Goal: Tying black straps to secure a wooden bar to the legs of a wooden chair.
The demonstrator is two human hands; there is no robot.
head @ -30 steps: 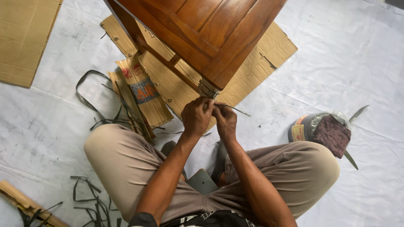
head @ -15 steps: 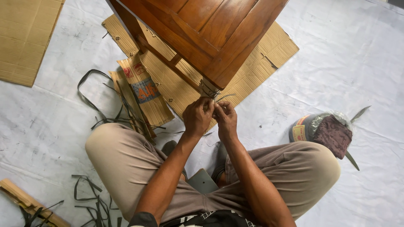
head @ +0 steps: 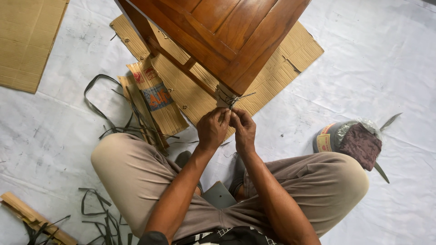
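Note:
A brown wooden stool or small table [head: 227, 31] stands on cardboard in front of me. Its near leg [head: 225, 96] is wrapped with thin grey strips that stick out in a knot. My left hand [head: 212, 129] and my right hand [head: 244, 129] are pressed together just below that leg, fingers pinched on the ends of the strips. My crossed legs in tan trousers fill the lower part of the view.
Flattened cardboard [head: 281, 63] lies under the furniture, another sheet [head: 27, 45] at far left. Loose dark strips [head: 113, 122] trail on the white floor cover. A round tin with a brown cloth [head: 352, 140] sits at right. A wood piece [head: 32, 218] lies bottom left.
Both hands stay at the leg's wrapped corner; they have shifted slightly lower and closer together while working the strips.

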